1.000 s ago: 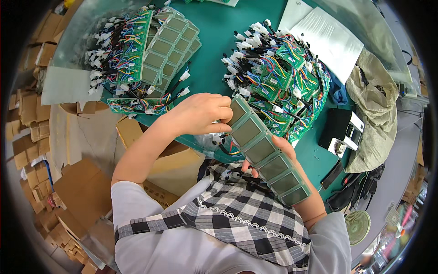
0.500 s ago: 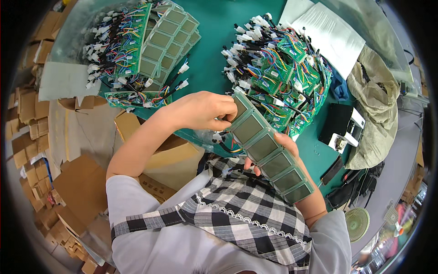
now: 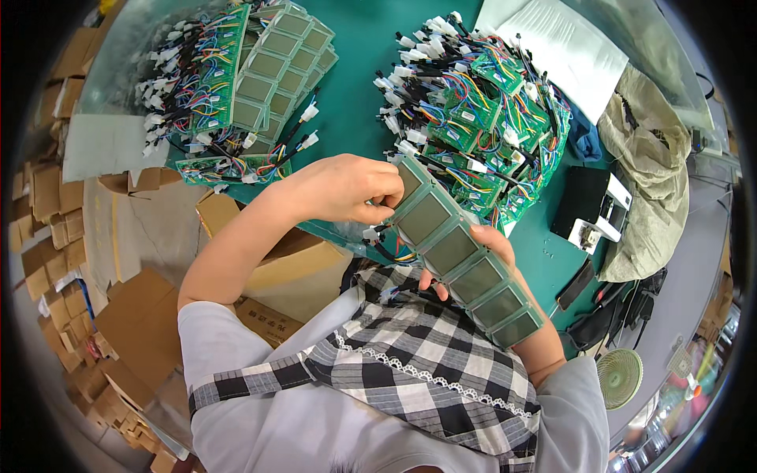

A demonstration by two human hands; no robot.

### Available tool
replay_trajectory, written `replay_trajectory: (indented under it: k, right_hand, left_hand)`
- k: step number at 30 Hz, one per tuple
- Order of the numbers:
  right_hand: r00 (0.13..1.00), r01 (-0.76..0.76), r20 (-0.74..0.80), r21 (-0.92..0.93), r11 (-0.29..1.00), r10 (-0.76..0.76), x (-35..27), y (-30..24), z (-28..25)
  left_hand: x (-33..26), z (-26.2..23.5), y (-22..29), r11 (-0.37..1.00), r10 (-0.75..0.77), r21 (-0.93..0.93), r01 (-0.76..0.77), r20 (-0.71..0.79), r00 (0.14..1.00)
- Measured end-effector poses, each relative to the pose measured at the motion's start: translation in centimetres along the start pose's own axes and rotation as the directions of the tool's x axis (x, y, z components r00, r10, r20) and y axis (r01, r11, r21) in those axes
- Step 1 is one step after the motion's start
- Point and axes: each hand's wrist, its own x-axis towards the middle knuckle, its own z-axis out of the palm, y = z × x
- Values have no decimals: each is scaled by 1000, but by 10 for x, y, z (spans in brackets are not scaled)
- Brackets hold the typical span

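A long green circuit board panel (image 3: 451, 246) with a row of several grey square displays slants across in front of me. My right hand (image 3: 495, 246) grips it from the right edge, thumb at the side and fingertips showing at the opposite edge. At its upper end, my left hand (image 3: 351, 189) is closed with the fingers curled against the first display; what they pinch, if anything, is hidden. Below that hand, wires with a white connector (image 3: 372, 234) hang from behind the panel.
A heap of wired green boards (image 3: 489, 118) lies ahead on the green table (image 3: 347, 87). Stacked display panels (image 3: 276, 71) stand at the far left. On the right are a black-and-white device (image 3: 591, 209), a cloth sack (image 3: 646, 173) and a small fan (image 3: 619, 378). Cardboard boxes (image 3: 142, 323) fill the left.
The whole view has shifted slightly. Both hands keep nearly the same hold and place on the panel.
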Motion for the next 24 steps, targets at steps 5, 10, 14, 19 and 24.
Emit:
replay_trajectory:
  k: [5, 10, 14, 19, 24]
  right_hand:
    - [1000, 3, -15, 4, 1000, -2, 0, 1, 1]
    - [1000, 17, 11, 27, 1000, -17, 0, 3, 2]
    - [1000, 15, 10, 55, 998, -16, 1, 3, 2]
    - [1000, 6, 1, 17, 1000, -6, 0, 3, 1]
    - [999, 29, -24, 19, 999, -29, -3, 1, 5]
  left_hand:
    - [1, -1, 1, 1000, -17, -2, 17, 15, 1000]
    - [-1, -3, 3, 998, -22, -61, 24, 28, 999]
    - [0, -3, 4, 999, -28, -37, 29, 35, 999]
    - [1, -3, 2, 999, -37, -15, 38, 76, 996]
    - [2, 3, 1, 999, 8, 44, -9, 14, 1000]
